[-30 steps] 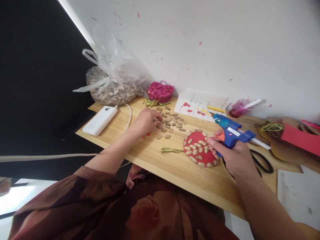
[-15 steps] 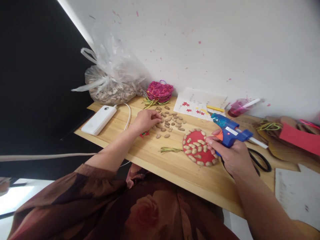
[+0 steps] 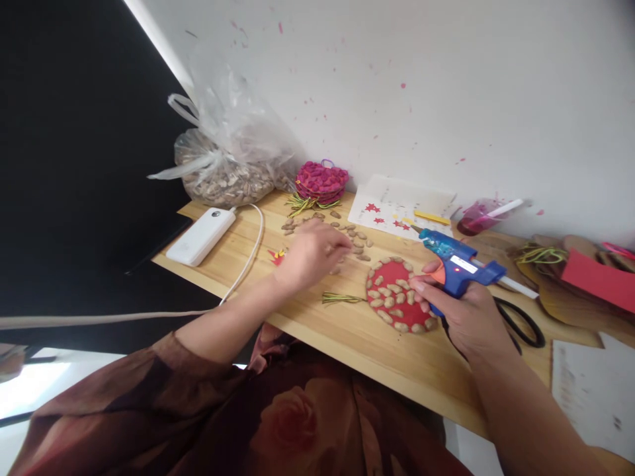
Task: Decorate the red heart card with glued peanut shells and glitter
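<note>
My right hand (image 3: 469, 311) is closed round a blue hot glue gun (image 3: 459, 268), its nozzle pointing up and left and a white glue stick (image 3: 518, 285) out of its back. Beneath the gun and right fingertips lies a red disc (image 3: 409, 314), rimmed with peanuts and with more peanuts in rows across it; a yellow-green tassel (image 3: 342, 299) extends from its left side. My left hand (image 3: 313, 254), somewhat blurred, is above the loose peanuts (image 3: 358, 243), left of the disc. Its thumb and fingers are pinched together; what is between them cannot be made out.
At the back left stands a clear plastic bag (image 3: 228, 178) of shells, with a pink tasselled ornament (image 3: 322, 182) beside it. A white power bank (image 3: 201, 237) trails a cable. Star-dotted paper (image 3: 381, 201), a cup of pink liquid (image 3: 479, 215) and black-handled scissors (image 3: 528, 324) lie rightward.
My left hand has lifted from the peanut pile and moved right, toward the disc, uncovering a small red and yellow piece. My right hand keeps its hold on the glue gun.
</note>
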`<state>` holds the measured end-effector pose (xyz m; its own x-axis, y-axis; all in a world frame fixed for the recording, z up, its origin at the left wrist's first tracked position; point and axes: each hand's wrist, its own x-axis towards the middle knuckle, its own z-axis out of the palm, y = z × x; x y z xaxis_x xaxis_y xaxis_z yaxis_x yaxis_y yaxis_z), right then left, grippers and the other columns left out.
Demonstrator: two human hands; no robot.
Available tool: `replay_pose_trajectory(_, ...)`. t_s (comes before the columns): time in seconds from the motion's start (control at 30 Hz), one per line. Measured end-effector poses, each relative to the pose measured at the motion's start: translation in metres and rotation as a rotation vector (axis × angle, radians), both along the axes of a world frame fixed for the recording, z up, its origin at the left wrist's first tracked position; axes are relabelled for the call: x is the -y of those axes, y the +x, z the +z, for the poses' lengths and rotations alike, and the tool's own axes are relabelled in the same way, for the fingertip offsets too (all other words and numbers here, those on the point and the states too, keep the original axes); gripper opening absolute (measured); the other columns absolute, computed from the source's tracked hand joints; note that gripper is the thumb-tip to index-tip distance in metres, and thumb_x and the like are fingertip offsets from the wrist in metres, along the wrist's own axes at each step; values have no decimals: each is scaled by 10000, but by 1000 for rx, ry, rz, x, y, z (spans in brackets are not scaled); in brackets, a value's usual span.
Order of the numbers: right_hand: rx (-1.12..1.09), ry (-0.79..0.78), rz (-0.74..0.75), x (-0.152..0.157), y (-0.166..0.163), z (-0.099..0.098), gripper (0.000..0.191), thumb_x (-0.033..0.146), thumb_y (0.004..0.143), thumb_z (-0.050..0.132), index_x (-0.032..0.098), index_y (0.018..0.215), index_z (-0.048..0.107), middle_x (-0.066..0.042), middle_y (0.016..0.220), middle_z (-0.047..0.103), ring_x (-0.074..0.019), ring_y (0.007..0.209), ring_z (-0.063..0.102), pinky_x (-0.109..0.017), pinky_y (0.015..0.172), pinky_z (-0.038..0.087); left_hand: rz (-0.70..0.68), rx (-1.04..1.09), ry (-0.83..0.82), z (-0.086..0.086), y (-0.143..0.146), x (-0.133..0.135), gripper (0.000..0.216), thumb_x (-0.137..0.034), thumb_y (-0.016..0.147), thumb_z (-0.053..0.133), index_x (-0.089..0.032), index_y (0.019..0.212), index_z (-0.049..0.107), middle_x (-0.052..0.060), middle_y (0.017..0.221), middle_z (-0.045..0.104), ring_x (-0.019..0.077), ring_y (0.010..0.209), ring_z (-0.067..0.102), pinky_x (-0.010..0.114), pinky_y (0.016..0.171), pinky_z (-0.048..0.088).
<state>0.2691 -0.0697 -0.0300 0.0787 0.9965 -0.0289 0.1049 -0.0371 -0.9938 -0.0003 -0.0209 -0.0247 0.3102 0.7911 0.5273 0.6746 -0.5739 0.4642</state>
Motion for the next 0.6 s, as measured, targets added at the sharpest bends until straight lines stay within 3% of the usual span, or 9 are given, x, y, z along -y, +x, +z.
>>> replay_pose_trajectory(0.07, -44, -50, 46, 1, 1, -2, 344, 347, 722, 869, 227, 928, 621, 29, 645, 668, -129, 518, 576, -249, 478, 434, -178, -16, 52, -3, 27, 16, 162, -335, 944, 679, -212, 918, 782, 47, 889, 764, 189, 869, 645, 352, 870, 457)
replay_pose_trajectory(0.17, -133, -148, 138, 2, 4, -7, 356, 317, 703, 885, 219, 938, 636, 35, 625, 641, -127, 505, 553, -256, 474, 456, -253, -59, 93, -7, 59, 32, 257, -422, 968, 630, -241, 1075, 779, 53, 987, 760, 198, 910, 625, 360, 855, 443)
replay_pose_trajectory(0.23, -195, -174, 181, 3, 5, -8, 344, 276, 679, 897, 204, 906, 649, 29, 638, 636, -116, 508, 540, -248, 473, 459, -277, -62, 99, -8, 71, 36, 259, -417, 976, 614, -249, 1080, 781, 44, 1026, 758, 192, 914, 617, 355, 847, 440)
replay_pose_trajectory(0.37, -290, -197, 170, 3, 3, -3, 344, 274, 651, 912, 194, 874, 663, 21, 654, 640, -106, 504, 543, -225, 447, 437, -293, 4, 99, -8, 74, 34, 233, -399, 970, 628, -248, 1040, 791, 35, 1073, 761, 180, 918, 624, 348, 858, 447)
replay_pose_trajectory(0.6, -289, -243, 158, 4, 3, 0, 397, 312, 650, 922, 201, 908, 642, 14, 626, 645, -111, 481, 548, -215, 430, 429, -381, 246, 27, -17, 77, 26, 143, -315, 924, 708, -211, 961, 798, 34, 942, 775, 157, 900, 671, 305, 892, 508)
